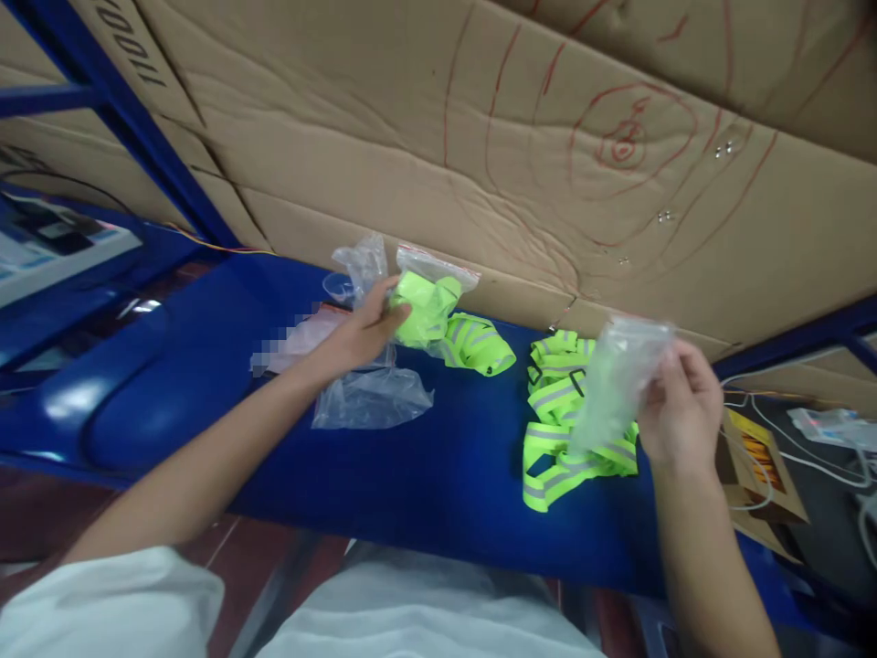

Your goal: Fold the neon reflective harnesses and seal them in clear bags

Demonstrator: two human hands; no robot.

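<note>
My left hand (374, 324) has its thumb and fingers on the left edge of a clear zip bag (428, 306) with folded yellow-green material inside. Just right of that bag lies a rolled yellow-green reflective strap (478, 344). My right hand (681, 402) pinches the right edge of a translucent plastic bag (620, 384), which looks flat and hangs over a loose heap of yellow-green straps (558, 475) with grey stripes and black buckles. Crumpled clear plastic bags (374, 399) lie below and behind my left hand.
The blue table (445, 493) runs along a cardboard wall (384, 119) with red pen marks. At the right are an open cardboard box (767, 466) and white cables (815, 457). Blue metal frame bars (147, 137) stand at the left, beside a white item (68, 256).
</note>
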